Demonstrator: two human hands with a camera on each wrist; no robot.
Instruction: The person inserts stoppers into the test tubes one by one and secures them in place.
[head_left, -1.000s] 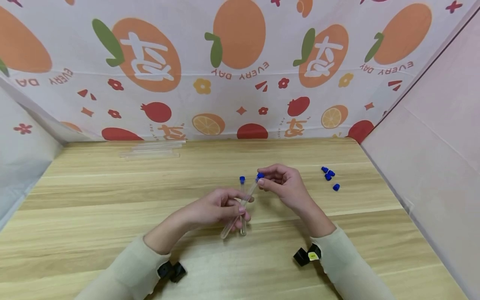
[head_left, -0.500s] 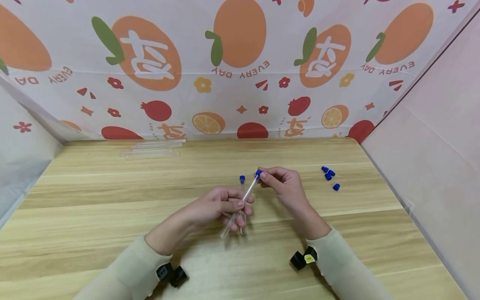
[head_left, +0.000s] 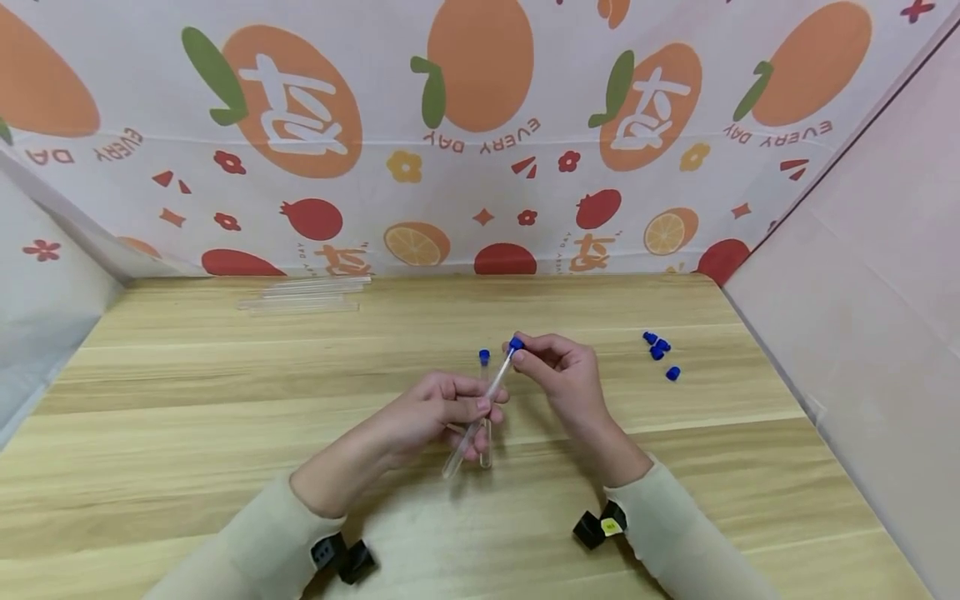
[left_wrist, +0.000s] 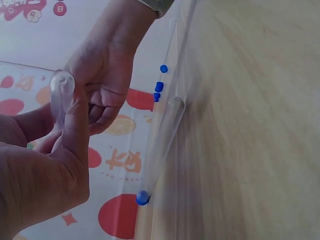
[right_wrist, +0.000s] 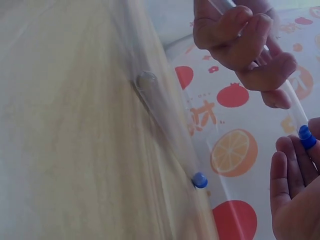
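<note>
In the head view my left hand (head_left: 438, 408) grips a clear test tube (head_left: 455, 460) around its middle, thumb on top. The tube slants up to the right, its rounded end toward me. At its upper end my right hand (head_left: 566, 375) pinches a blue cap (head_left: 516, 342) between thumb and fingers. The right wrist view shows the cap (right_wrist: 307, 137) at the tube's mouth, its narrow part toward the tube. Below the hands, a second test tube (head_left: 486, 454) lies on the table, a blue cap (head_left: 484, 357) on its far end and its middle hidden by my left fingers.
Several loose blue caps (head_left: 660, 346) lie to the right on the wooden table (head_left: 225, 433). A group of uncapped clear tubes (head_left: 307, 292) lies at the back left. A fruit-print cloth (head_left: 480, 175) hangs along the table's back edge.
My right hand has shifted slightly left and its forearm has swung inward, still pinching the blue cap. My left hand keeps its grip on the test tube with little movement.
</note>
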